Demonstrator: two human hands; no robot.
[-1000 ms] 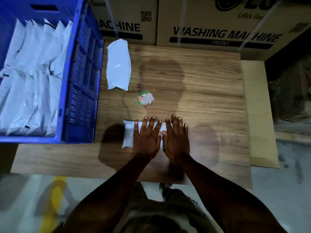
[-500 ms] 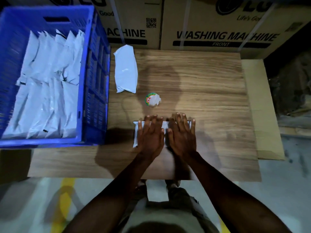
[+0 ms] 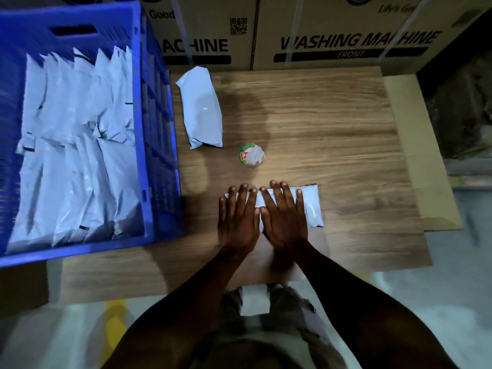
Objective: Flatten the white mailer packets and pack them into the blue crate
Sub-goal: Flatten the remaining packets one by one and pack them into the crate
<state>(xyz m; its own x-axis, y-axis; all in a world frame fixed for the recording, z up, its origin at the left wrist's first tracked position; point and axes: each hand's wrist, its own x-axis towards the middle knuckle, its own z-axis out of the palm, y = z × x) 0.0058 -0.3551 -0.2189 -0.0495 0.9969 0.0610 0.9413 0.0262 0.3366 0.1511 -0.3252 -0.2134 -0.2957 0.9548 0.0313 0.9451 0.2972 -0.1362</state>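
Observation:
A white mailer packet (image 3: 310, 206) lies flat on the wooden table (image 3: 332, 123) near its front edge. My left hand (image 3: 238, 218) and my right hand (image 3: 283, 217) press on it side by side with straight fingers, covering its left and middle parts. A second, puffier white packet (image 3: 201, 107) lies further back, beside the blue crate (image 3: 157, 123). The crate stands at the left and holds several white packets standing in rows.
A small round container with a green and red label (image 3: 250, 155) sits just beyond my fingertips. Large washing machine cartons (image 3: 346, 35) wall off the back. A flat cardboard sheet (image 3: 420, 145) sticks out at the table's right side.
Both hands have slid to the left over the packet, so its right end now shows. The view has shifted, bringing more of the crate into sight.

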